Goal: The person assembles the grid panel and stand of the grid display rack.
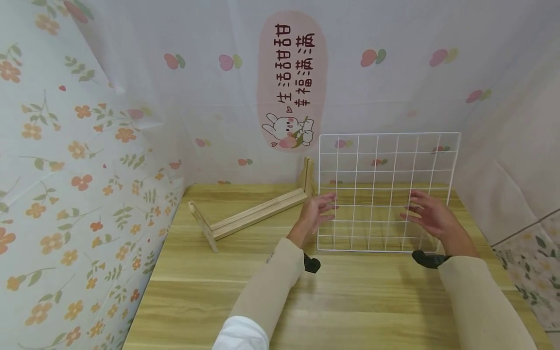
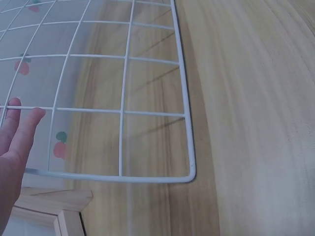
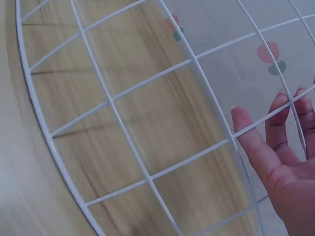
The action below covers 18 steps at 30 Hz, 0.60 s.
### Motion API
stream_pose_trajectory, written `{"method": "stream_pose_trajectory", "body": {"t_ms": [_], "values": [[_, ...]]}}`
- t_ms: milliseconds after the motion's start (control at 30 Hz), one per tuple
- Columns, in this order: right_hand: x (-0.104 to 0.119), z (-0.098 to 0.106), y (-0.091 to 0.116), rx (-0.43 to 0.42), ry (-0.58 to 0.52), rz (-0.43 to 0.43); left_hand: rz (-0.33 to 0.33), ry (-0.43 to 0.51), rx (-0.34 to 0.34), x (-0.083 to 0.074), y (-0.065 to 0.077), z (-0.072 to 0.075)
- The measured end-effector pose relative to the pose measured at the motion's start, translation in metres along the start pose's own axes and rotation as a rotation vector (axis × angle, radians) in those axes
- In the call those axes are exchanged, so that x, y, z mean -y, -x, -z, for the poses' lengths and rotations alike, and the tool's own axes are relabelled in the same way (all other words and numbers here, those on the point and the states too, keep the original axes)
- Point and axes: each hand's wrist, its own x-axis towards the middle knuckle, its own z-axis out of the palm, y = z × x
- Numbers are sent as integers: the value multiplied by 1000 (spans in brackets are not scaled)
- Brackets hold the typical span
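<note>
A white wire grid panel (image 1: 374, 188) stands on its lower edge on the wooden table, in front of the back wall. At its left side is my left hand (image 1: 316, 214), fingers spread and slightly bent. In the left wrist view, fingertips of this hand (image 2: 15, 147) lie against or very near a wire. My right hand (image 1: 430, 216) is at the panel's right part with fingers loosely bent. The right wrist view shows this hand's thumb and fingertips (image 3: 241, 118) at the wires; whether they press on them I cannot tell. Neither hand is wrapped around the frame.
Left of the panel lies a wooden stand (image 1: 258, 214) with a slatted bar and two end legs, its right end close to my left hand. Patterned cloth (image 1: 197, 97) hangs behind and at the left. The table (image 1: 350, 301) extends toward me.
</note>
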Motion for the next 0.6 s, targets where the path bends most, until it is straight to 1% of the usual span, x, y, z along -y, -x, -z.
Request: {"method": "stream_pose_trajectory", "body": {"t_ms": [100,233,467,533,600], "values": [[2,-2,-1,12,-33,22,-8,-6,-2,-3,0,-1],[3,-6,-1,-11,-37,32,-21,-9,-10,-5,0,-2],[5,-12,-3,-67,-92,40,-46,-2,-23,-7,-1,-3],[6,-15,-3,-92,-80,50,-54,1,-32,-9,0,-4],[7,-18,-4,-136,-51,56,-66,-7,-39,-10,-1,-4]]}}
